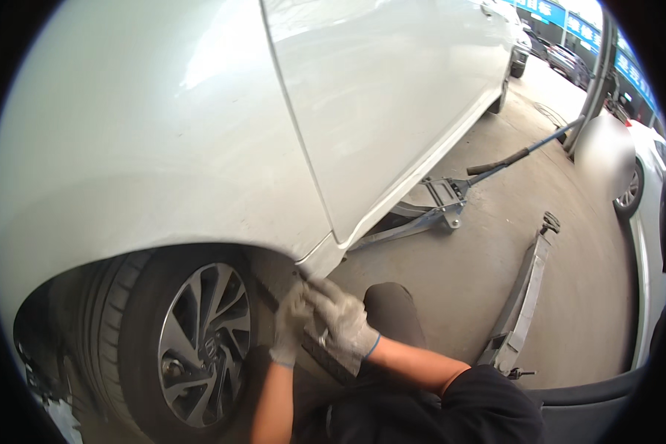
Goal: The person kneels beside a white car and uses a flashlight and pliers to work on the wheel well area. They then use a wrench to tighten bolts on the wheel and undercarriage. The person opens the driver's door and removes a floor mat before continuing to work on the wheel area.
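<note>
Both of my hands wear grey-white work gloves and meet at the rear lower corner of a white car's wheel arch. My left hand [291,320] is beside the tyre [142,340], its fingers bent and somewhat blurred. My right hand [343,320] presses close against it, fingers curled near the dark lower edge of the fender [222,192]. What the fingers hold is hidden by the gloves. Under my hands shows a dark, rough-textured flat piece [331,361]. The wheel, with its silver and black spoked rim [206,344], stands turned outward in the arch.
A floor jack [444,201] with a long blue handle [533,150] reaches under the door sill. A long grey metal beam [524,296] lies on the concrete floor to my right. Farther right are a blurred patch, a post [598,81] and another white car [647,159].
</note>
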Tool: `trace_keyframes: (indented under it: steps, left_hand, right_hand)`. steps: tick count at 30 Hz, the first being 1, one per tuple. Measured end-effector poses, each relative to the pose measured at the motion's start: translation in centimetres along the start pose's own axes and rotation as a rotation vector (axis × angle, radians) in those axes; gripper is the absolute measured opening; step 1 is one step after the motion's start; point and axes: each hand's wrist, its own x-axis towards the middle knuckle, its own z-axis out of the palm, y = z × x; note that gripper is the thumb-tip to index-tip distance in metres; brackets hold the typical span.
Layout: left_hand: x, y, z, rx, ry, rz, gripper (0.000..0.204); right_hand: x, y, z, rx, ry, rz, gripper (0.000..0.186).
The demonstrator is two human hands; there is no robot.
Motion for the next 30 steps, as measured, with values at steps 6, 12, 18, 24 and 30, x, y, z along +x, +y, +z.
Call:
trace_keyframes:
  steps: [6, 12, 18, 24, 30]
  left_hand:
    - [-8.5, -3.0, 3.2, 0.330, -0.123, 0.044, 0.046]
    - [-8.6, -5.4, 1.2, 1.049, -0.367, 0.119, 0.034]
    - [-6.7, 2.1, 1.1, 0.967, -0.321, -0.106, 0.023]
    - [-5.5, 17.5, 2.4, 0.665, -0.246, -0.497, 0.043]
    - [-4.6, 39.8, 3.0, 0.561, -0.093, -0.812, 0.045]
  right_hand:
    - [-6.3, 2.3, 6.6, 0.091, -0.339, 0.331, 0.036]
    - [-5.9, 4.3, 4.7, 0.276, -0.632, 0.283, 0.049]
    - [0.6, 1.1, -1.7, 0.332, -0.861, 0.382, 0.053]
    - [6.5, -4.0, -12.6, 0.706, -1.102, 0.656, 0.057]
    - [4.0, 1.4, -25.9, 0.690, 0.062, 1.362, 0.025]
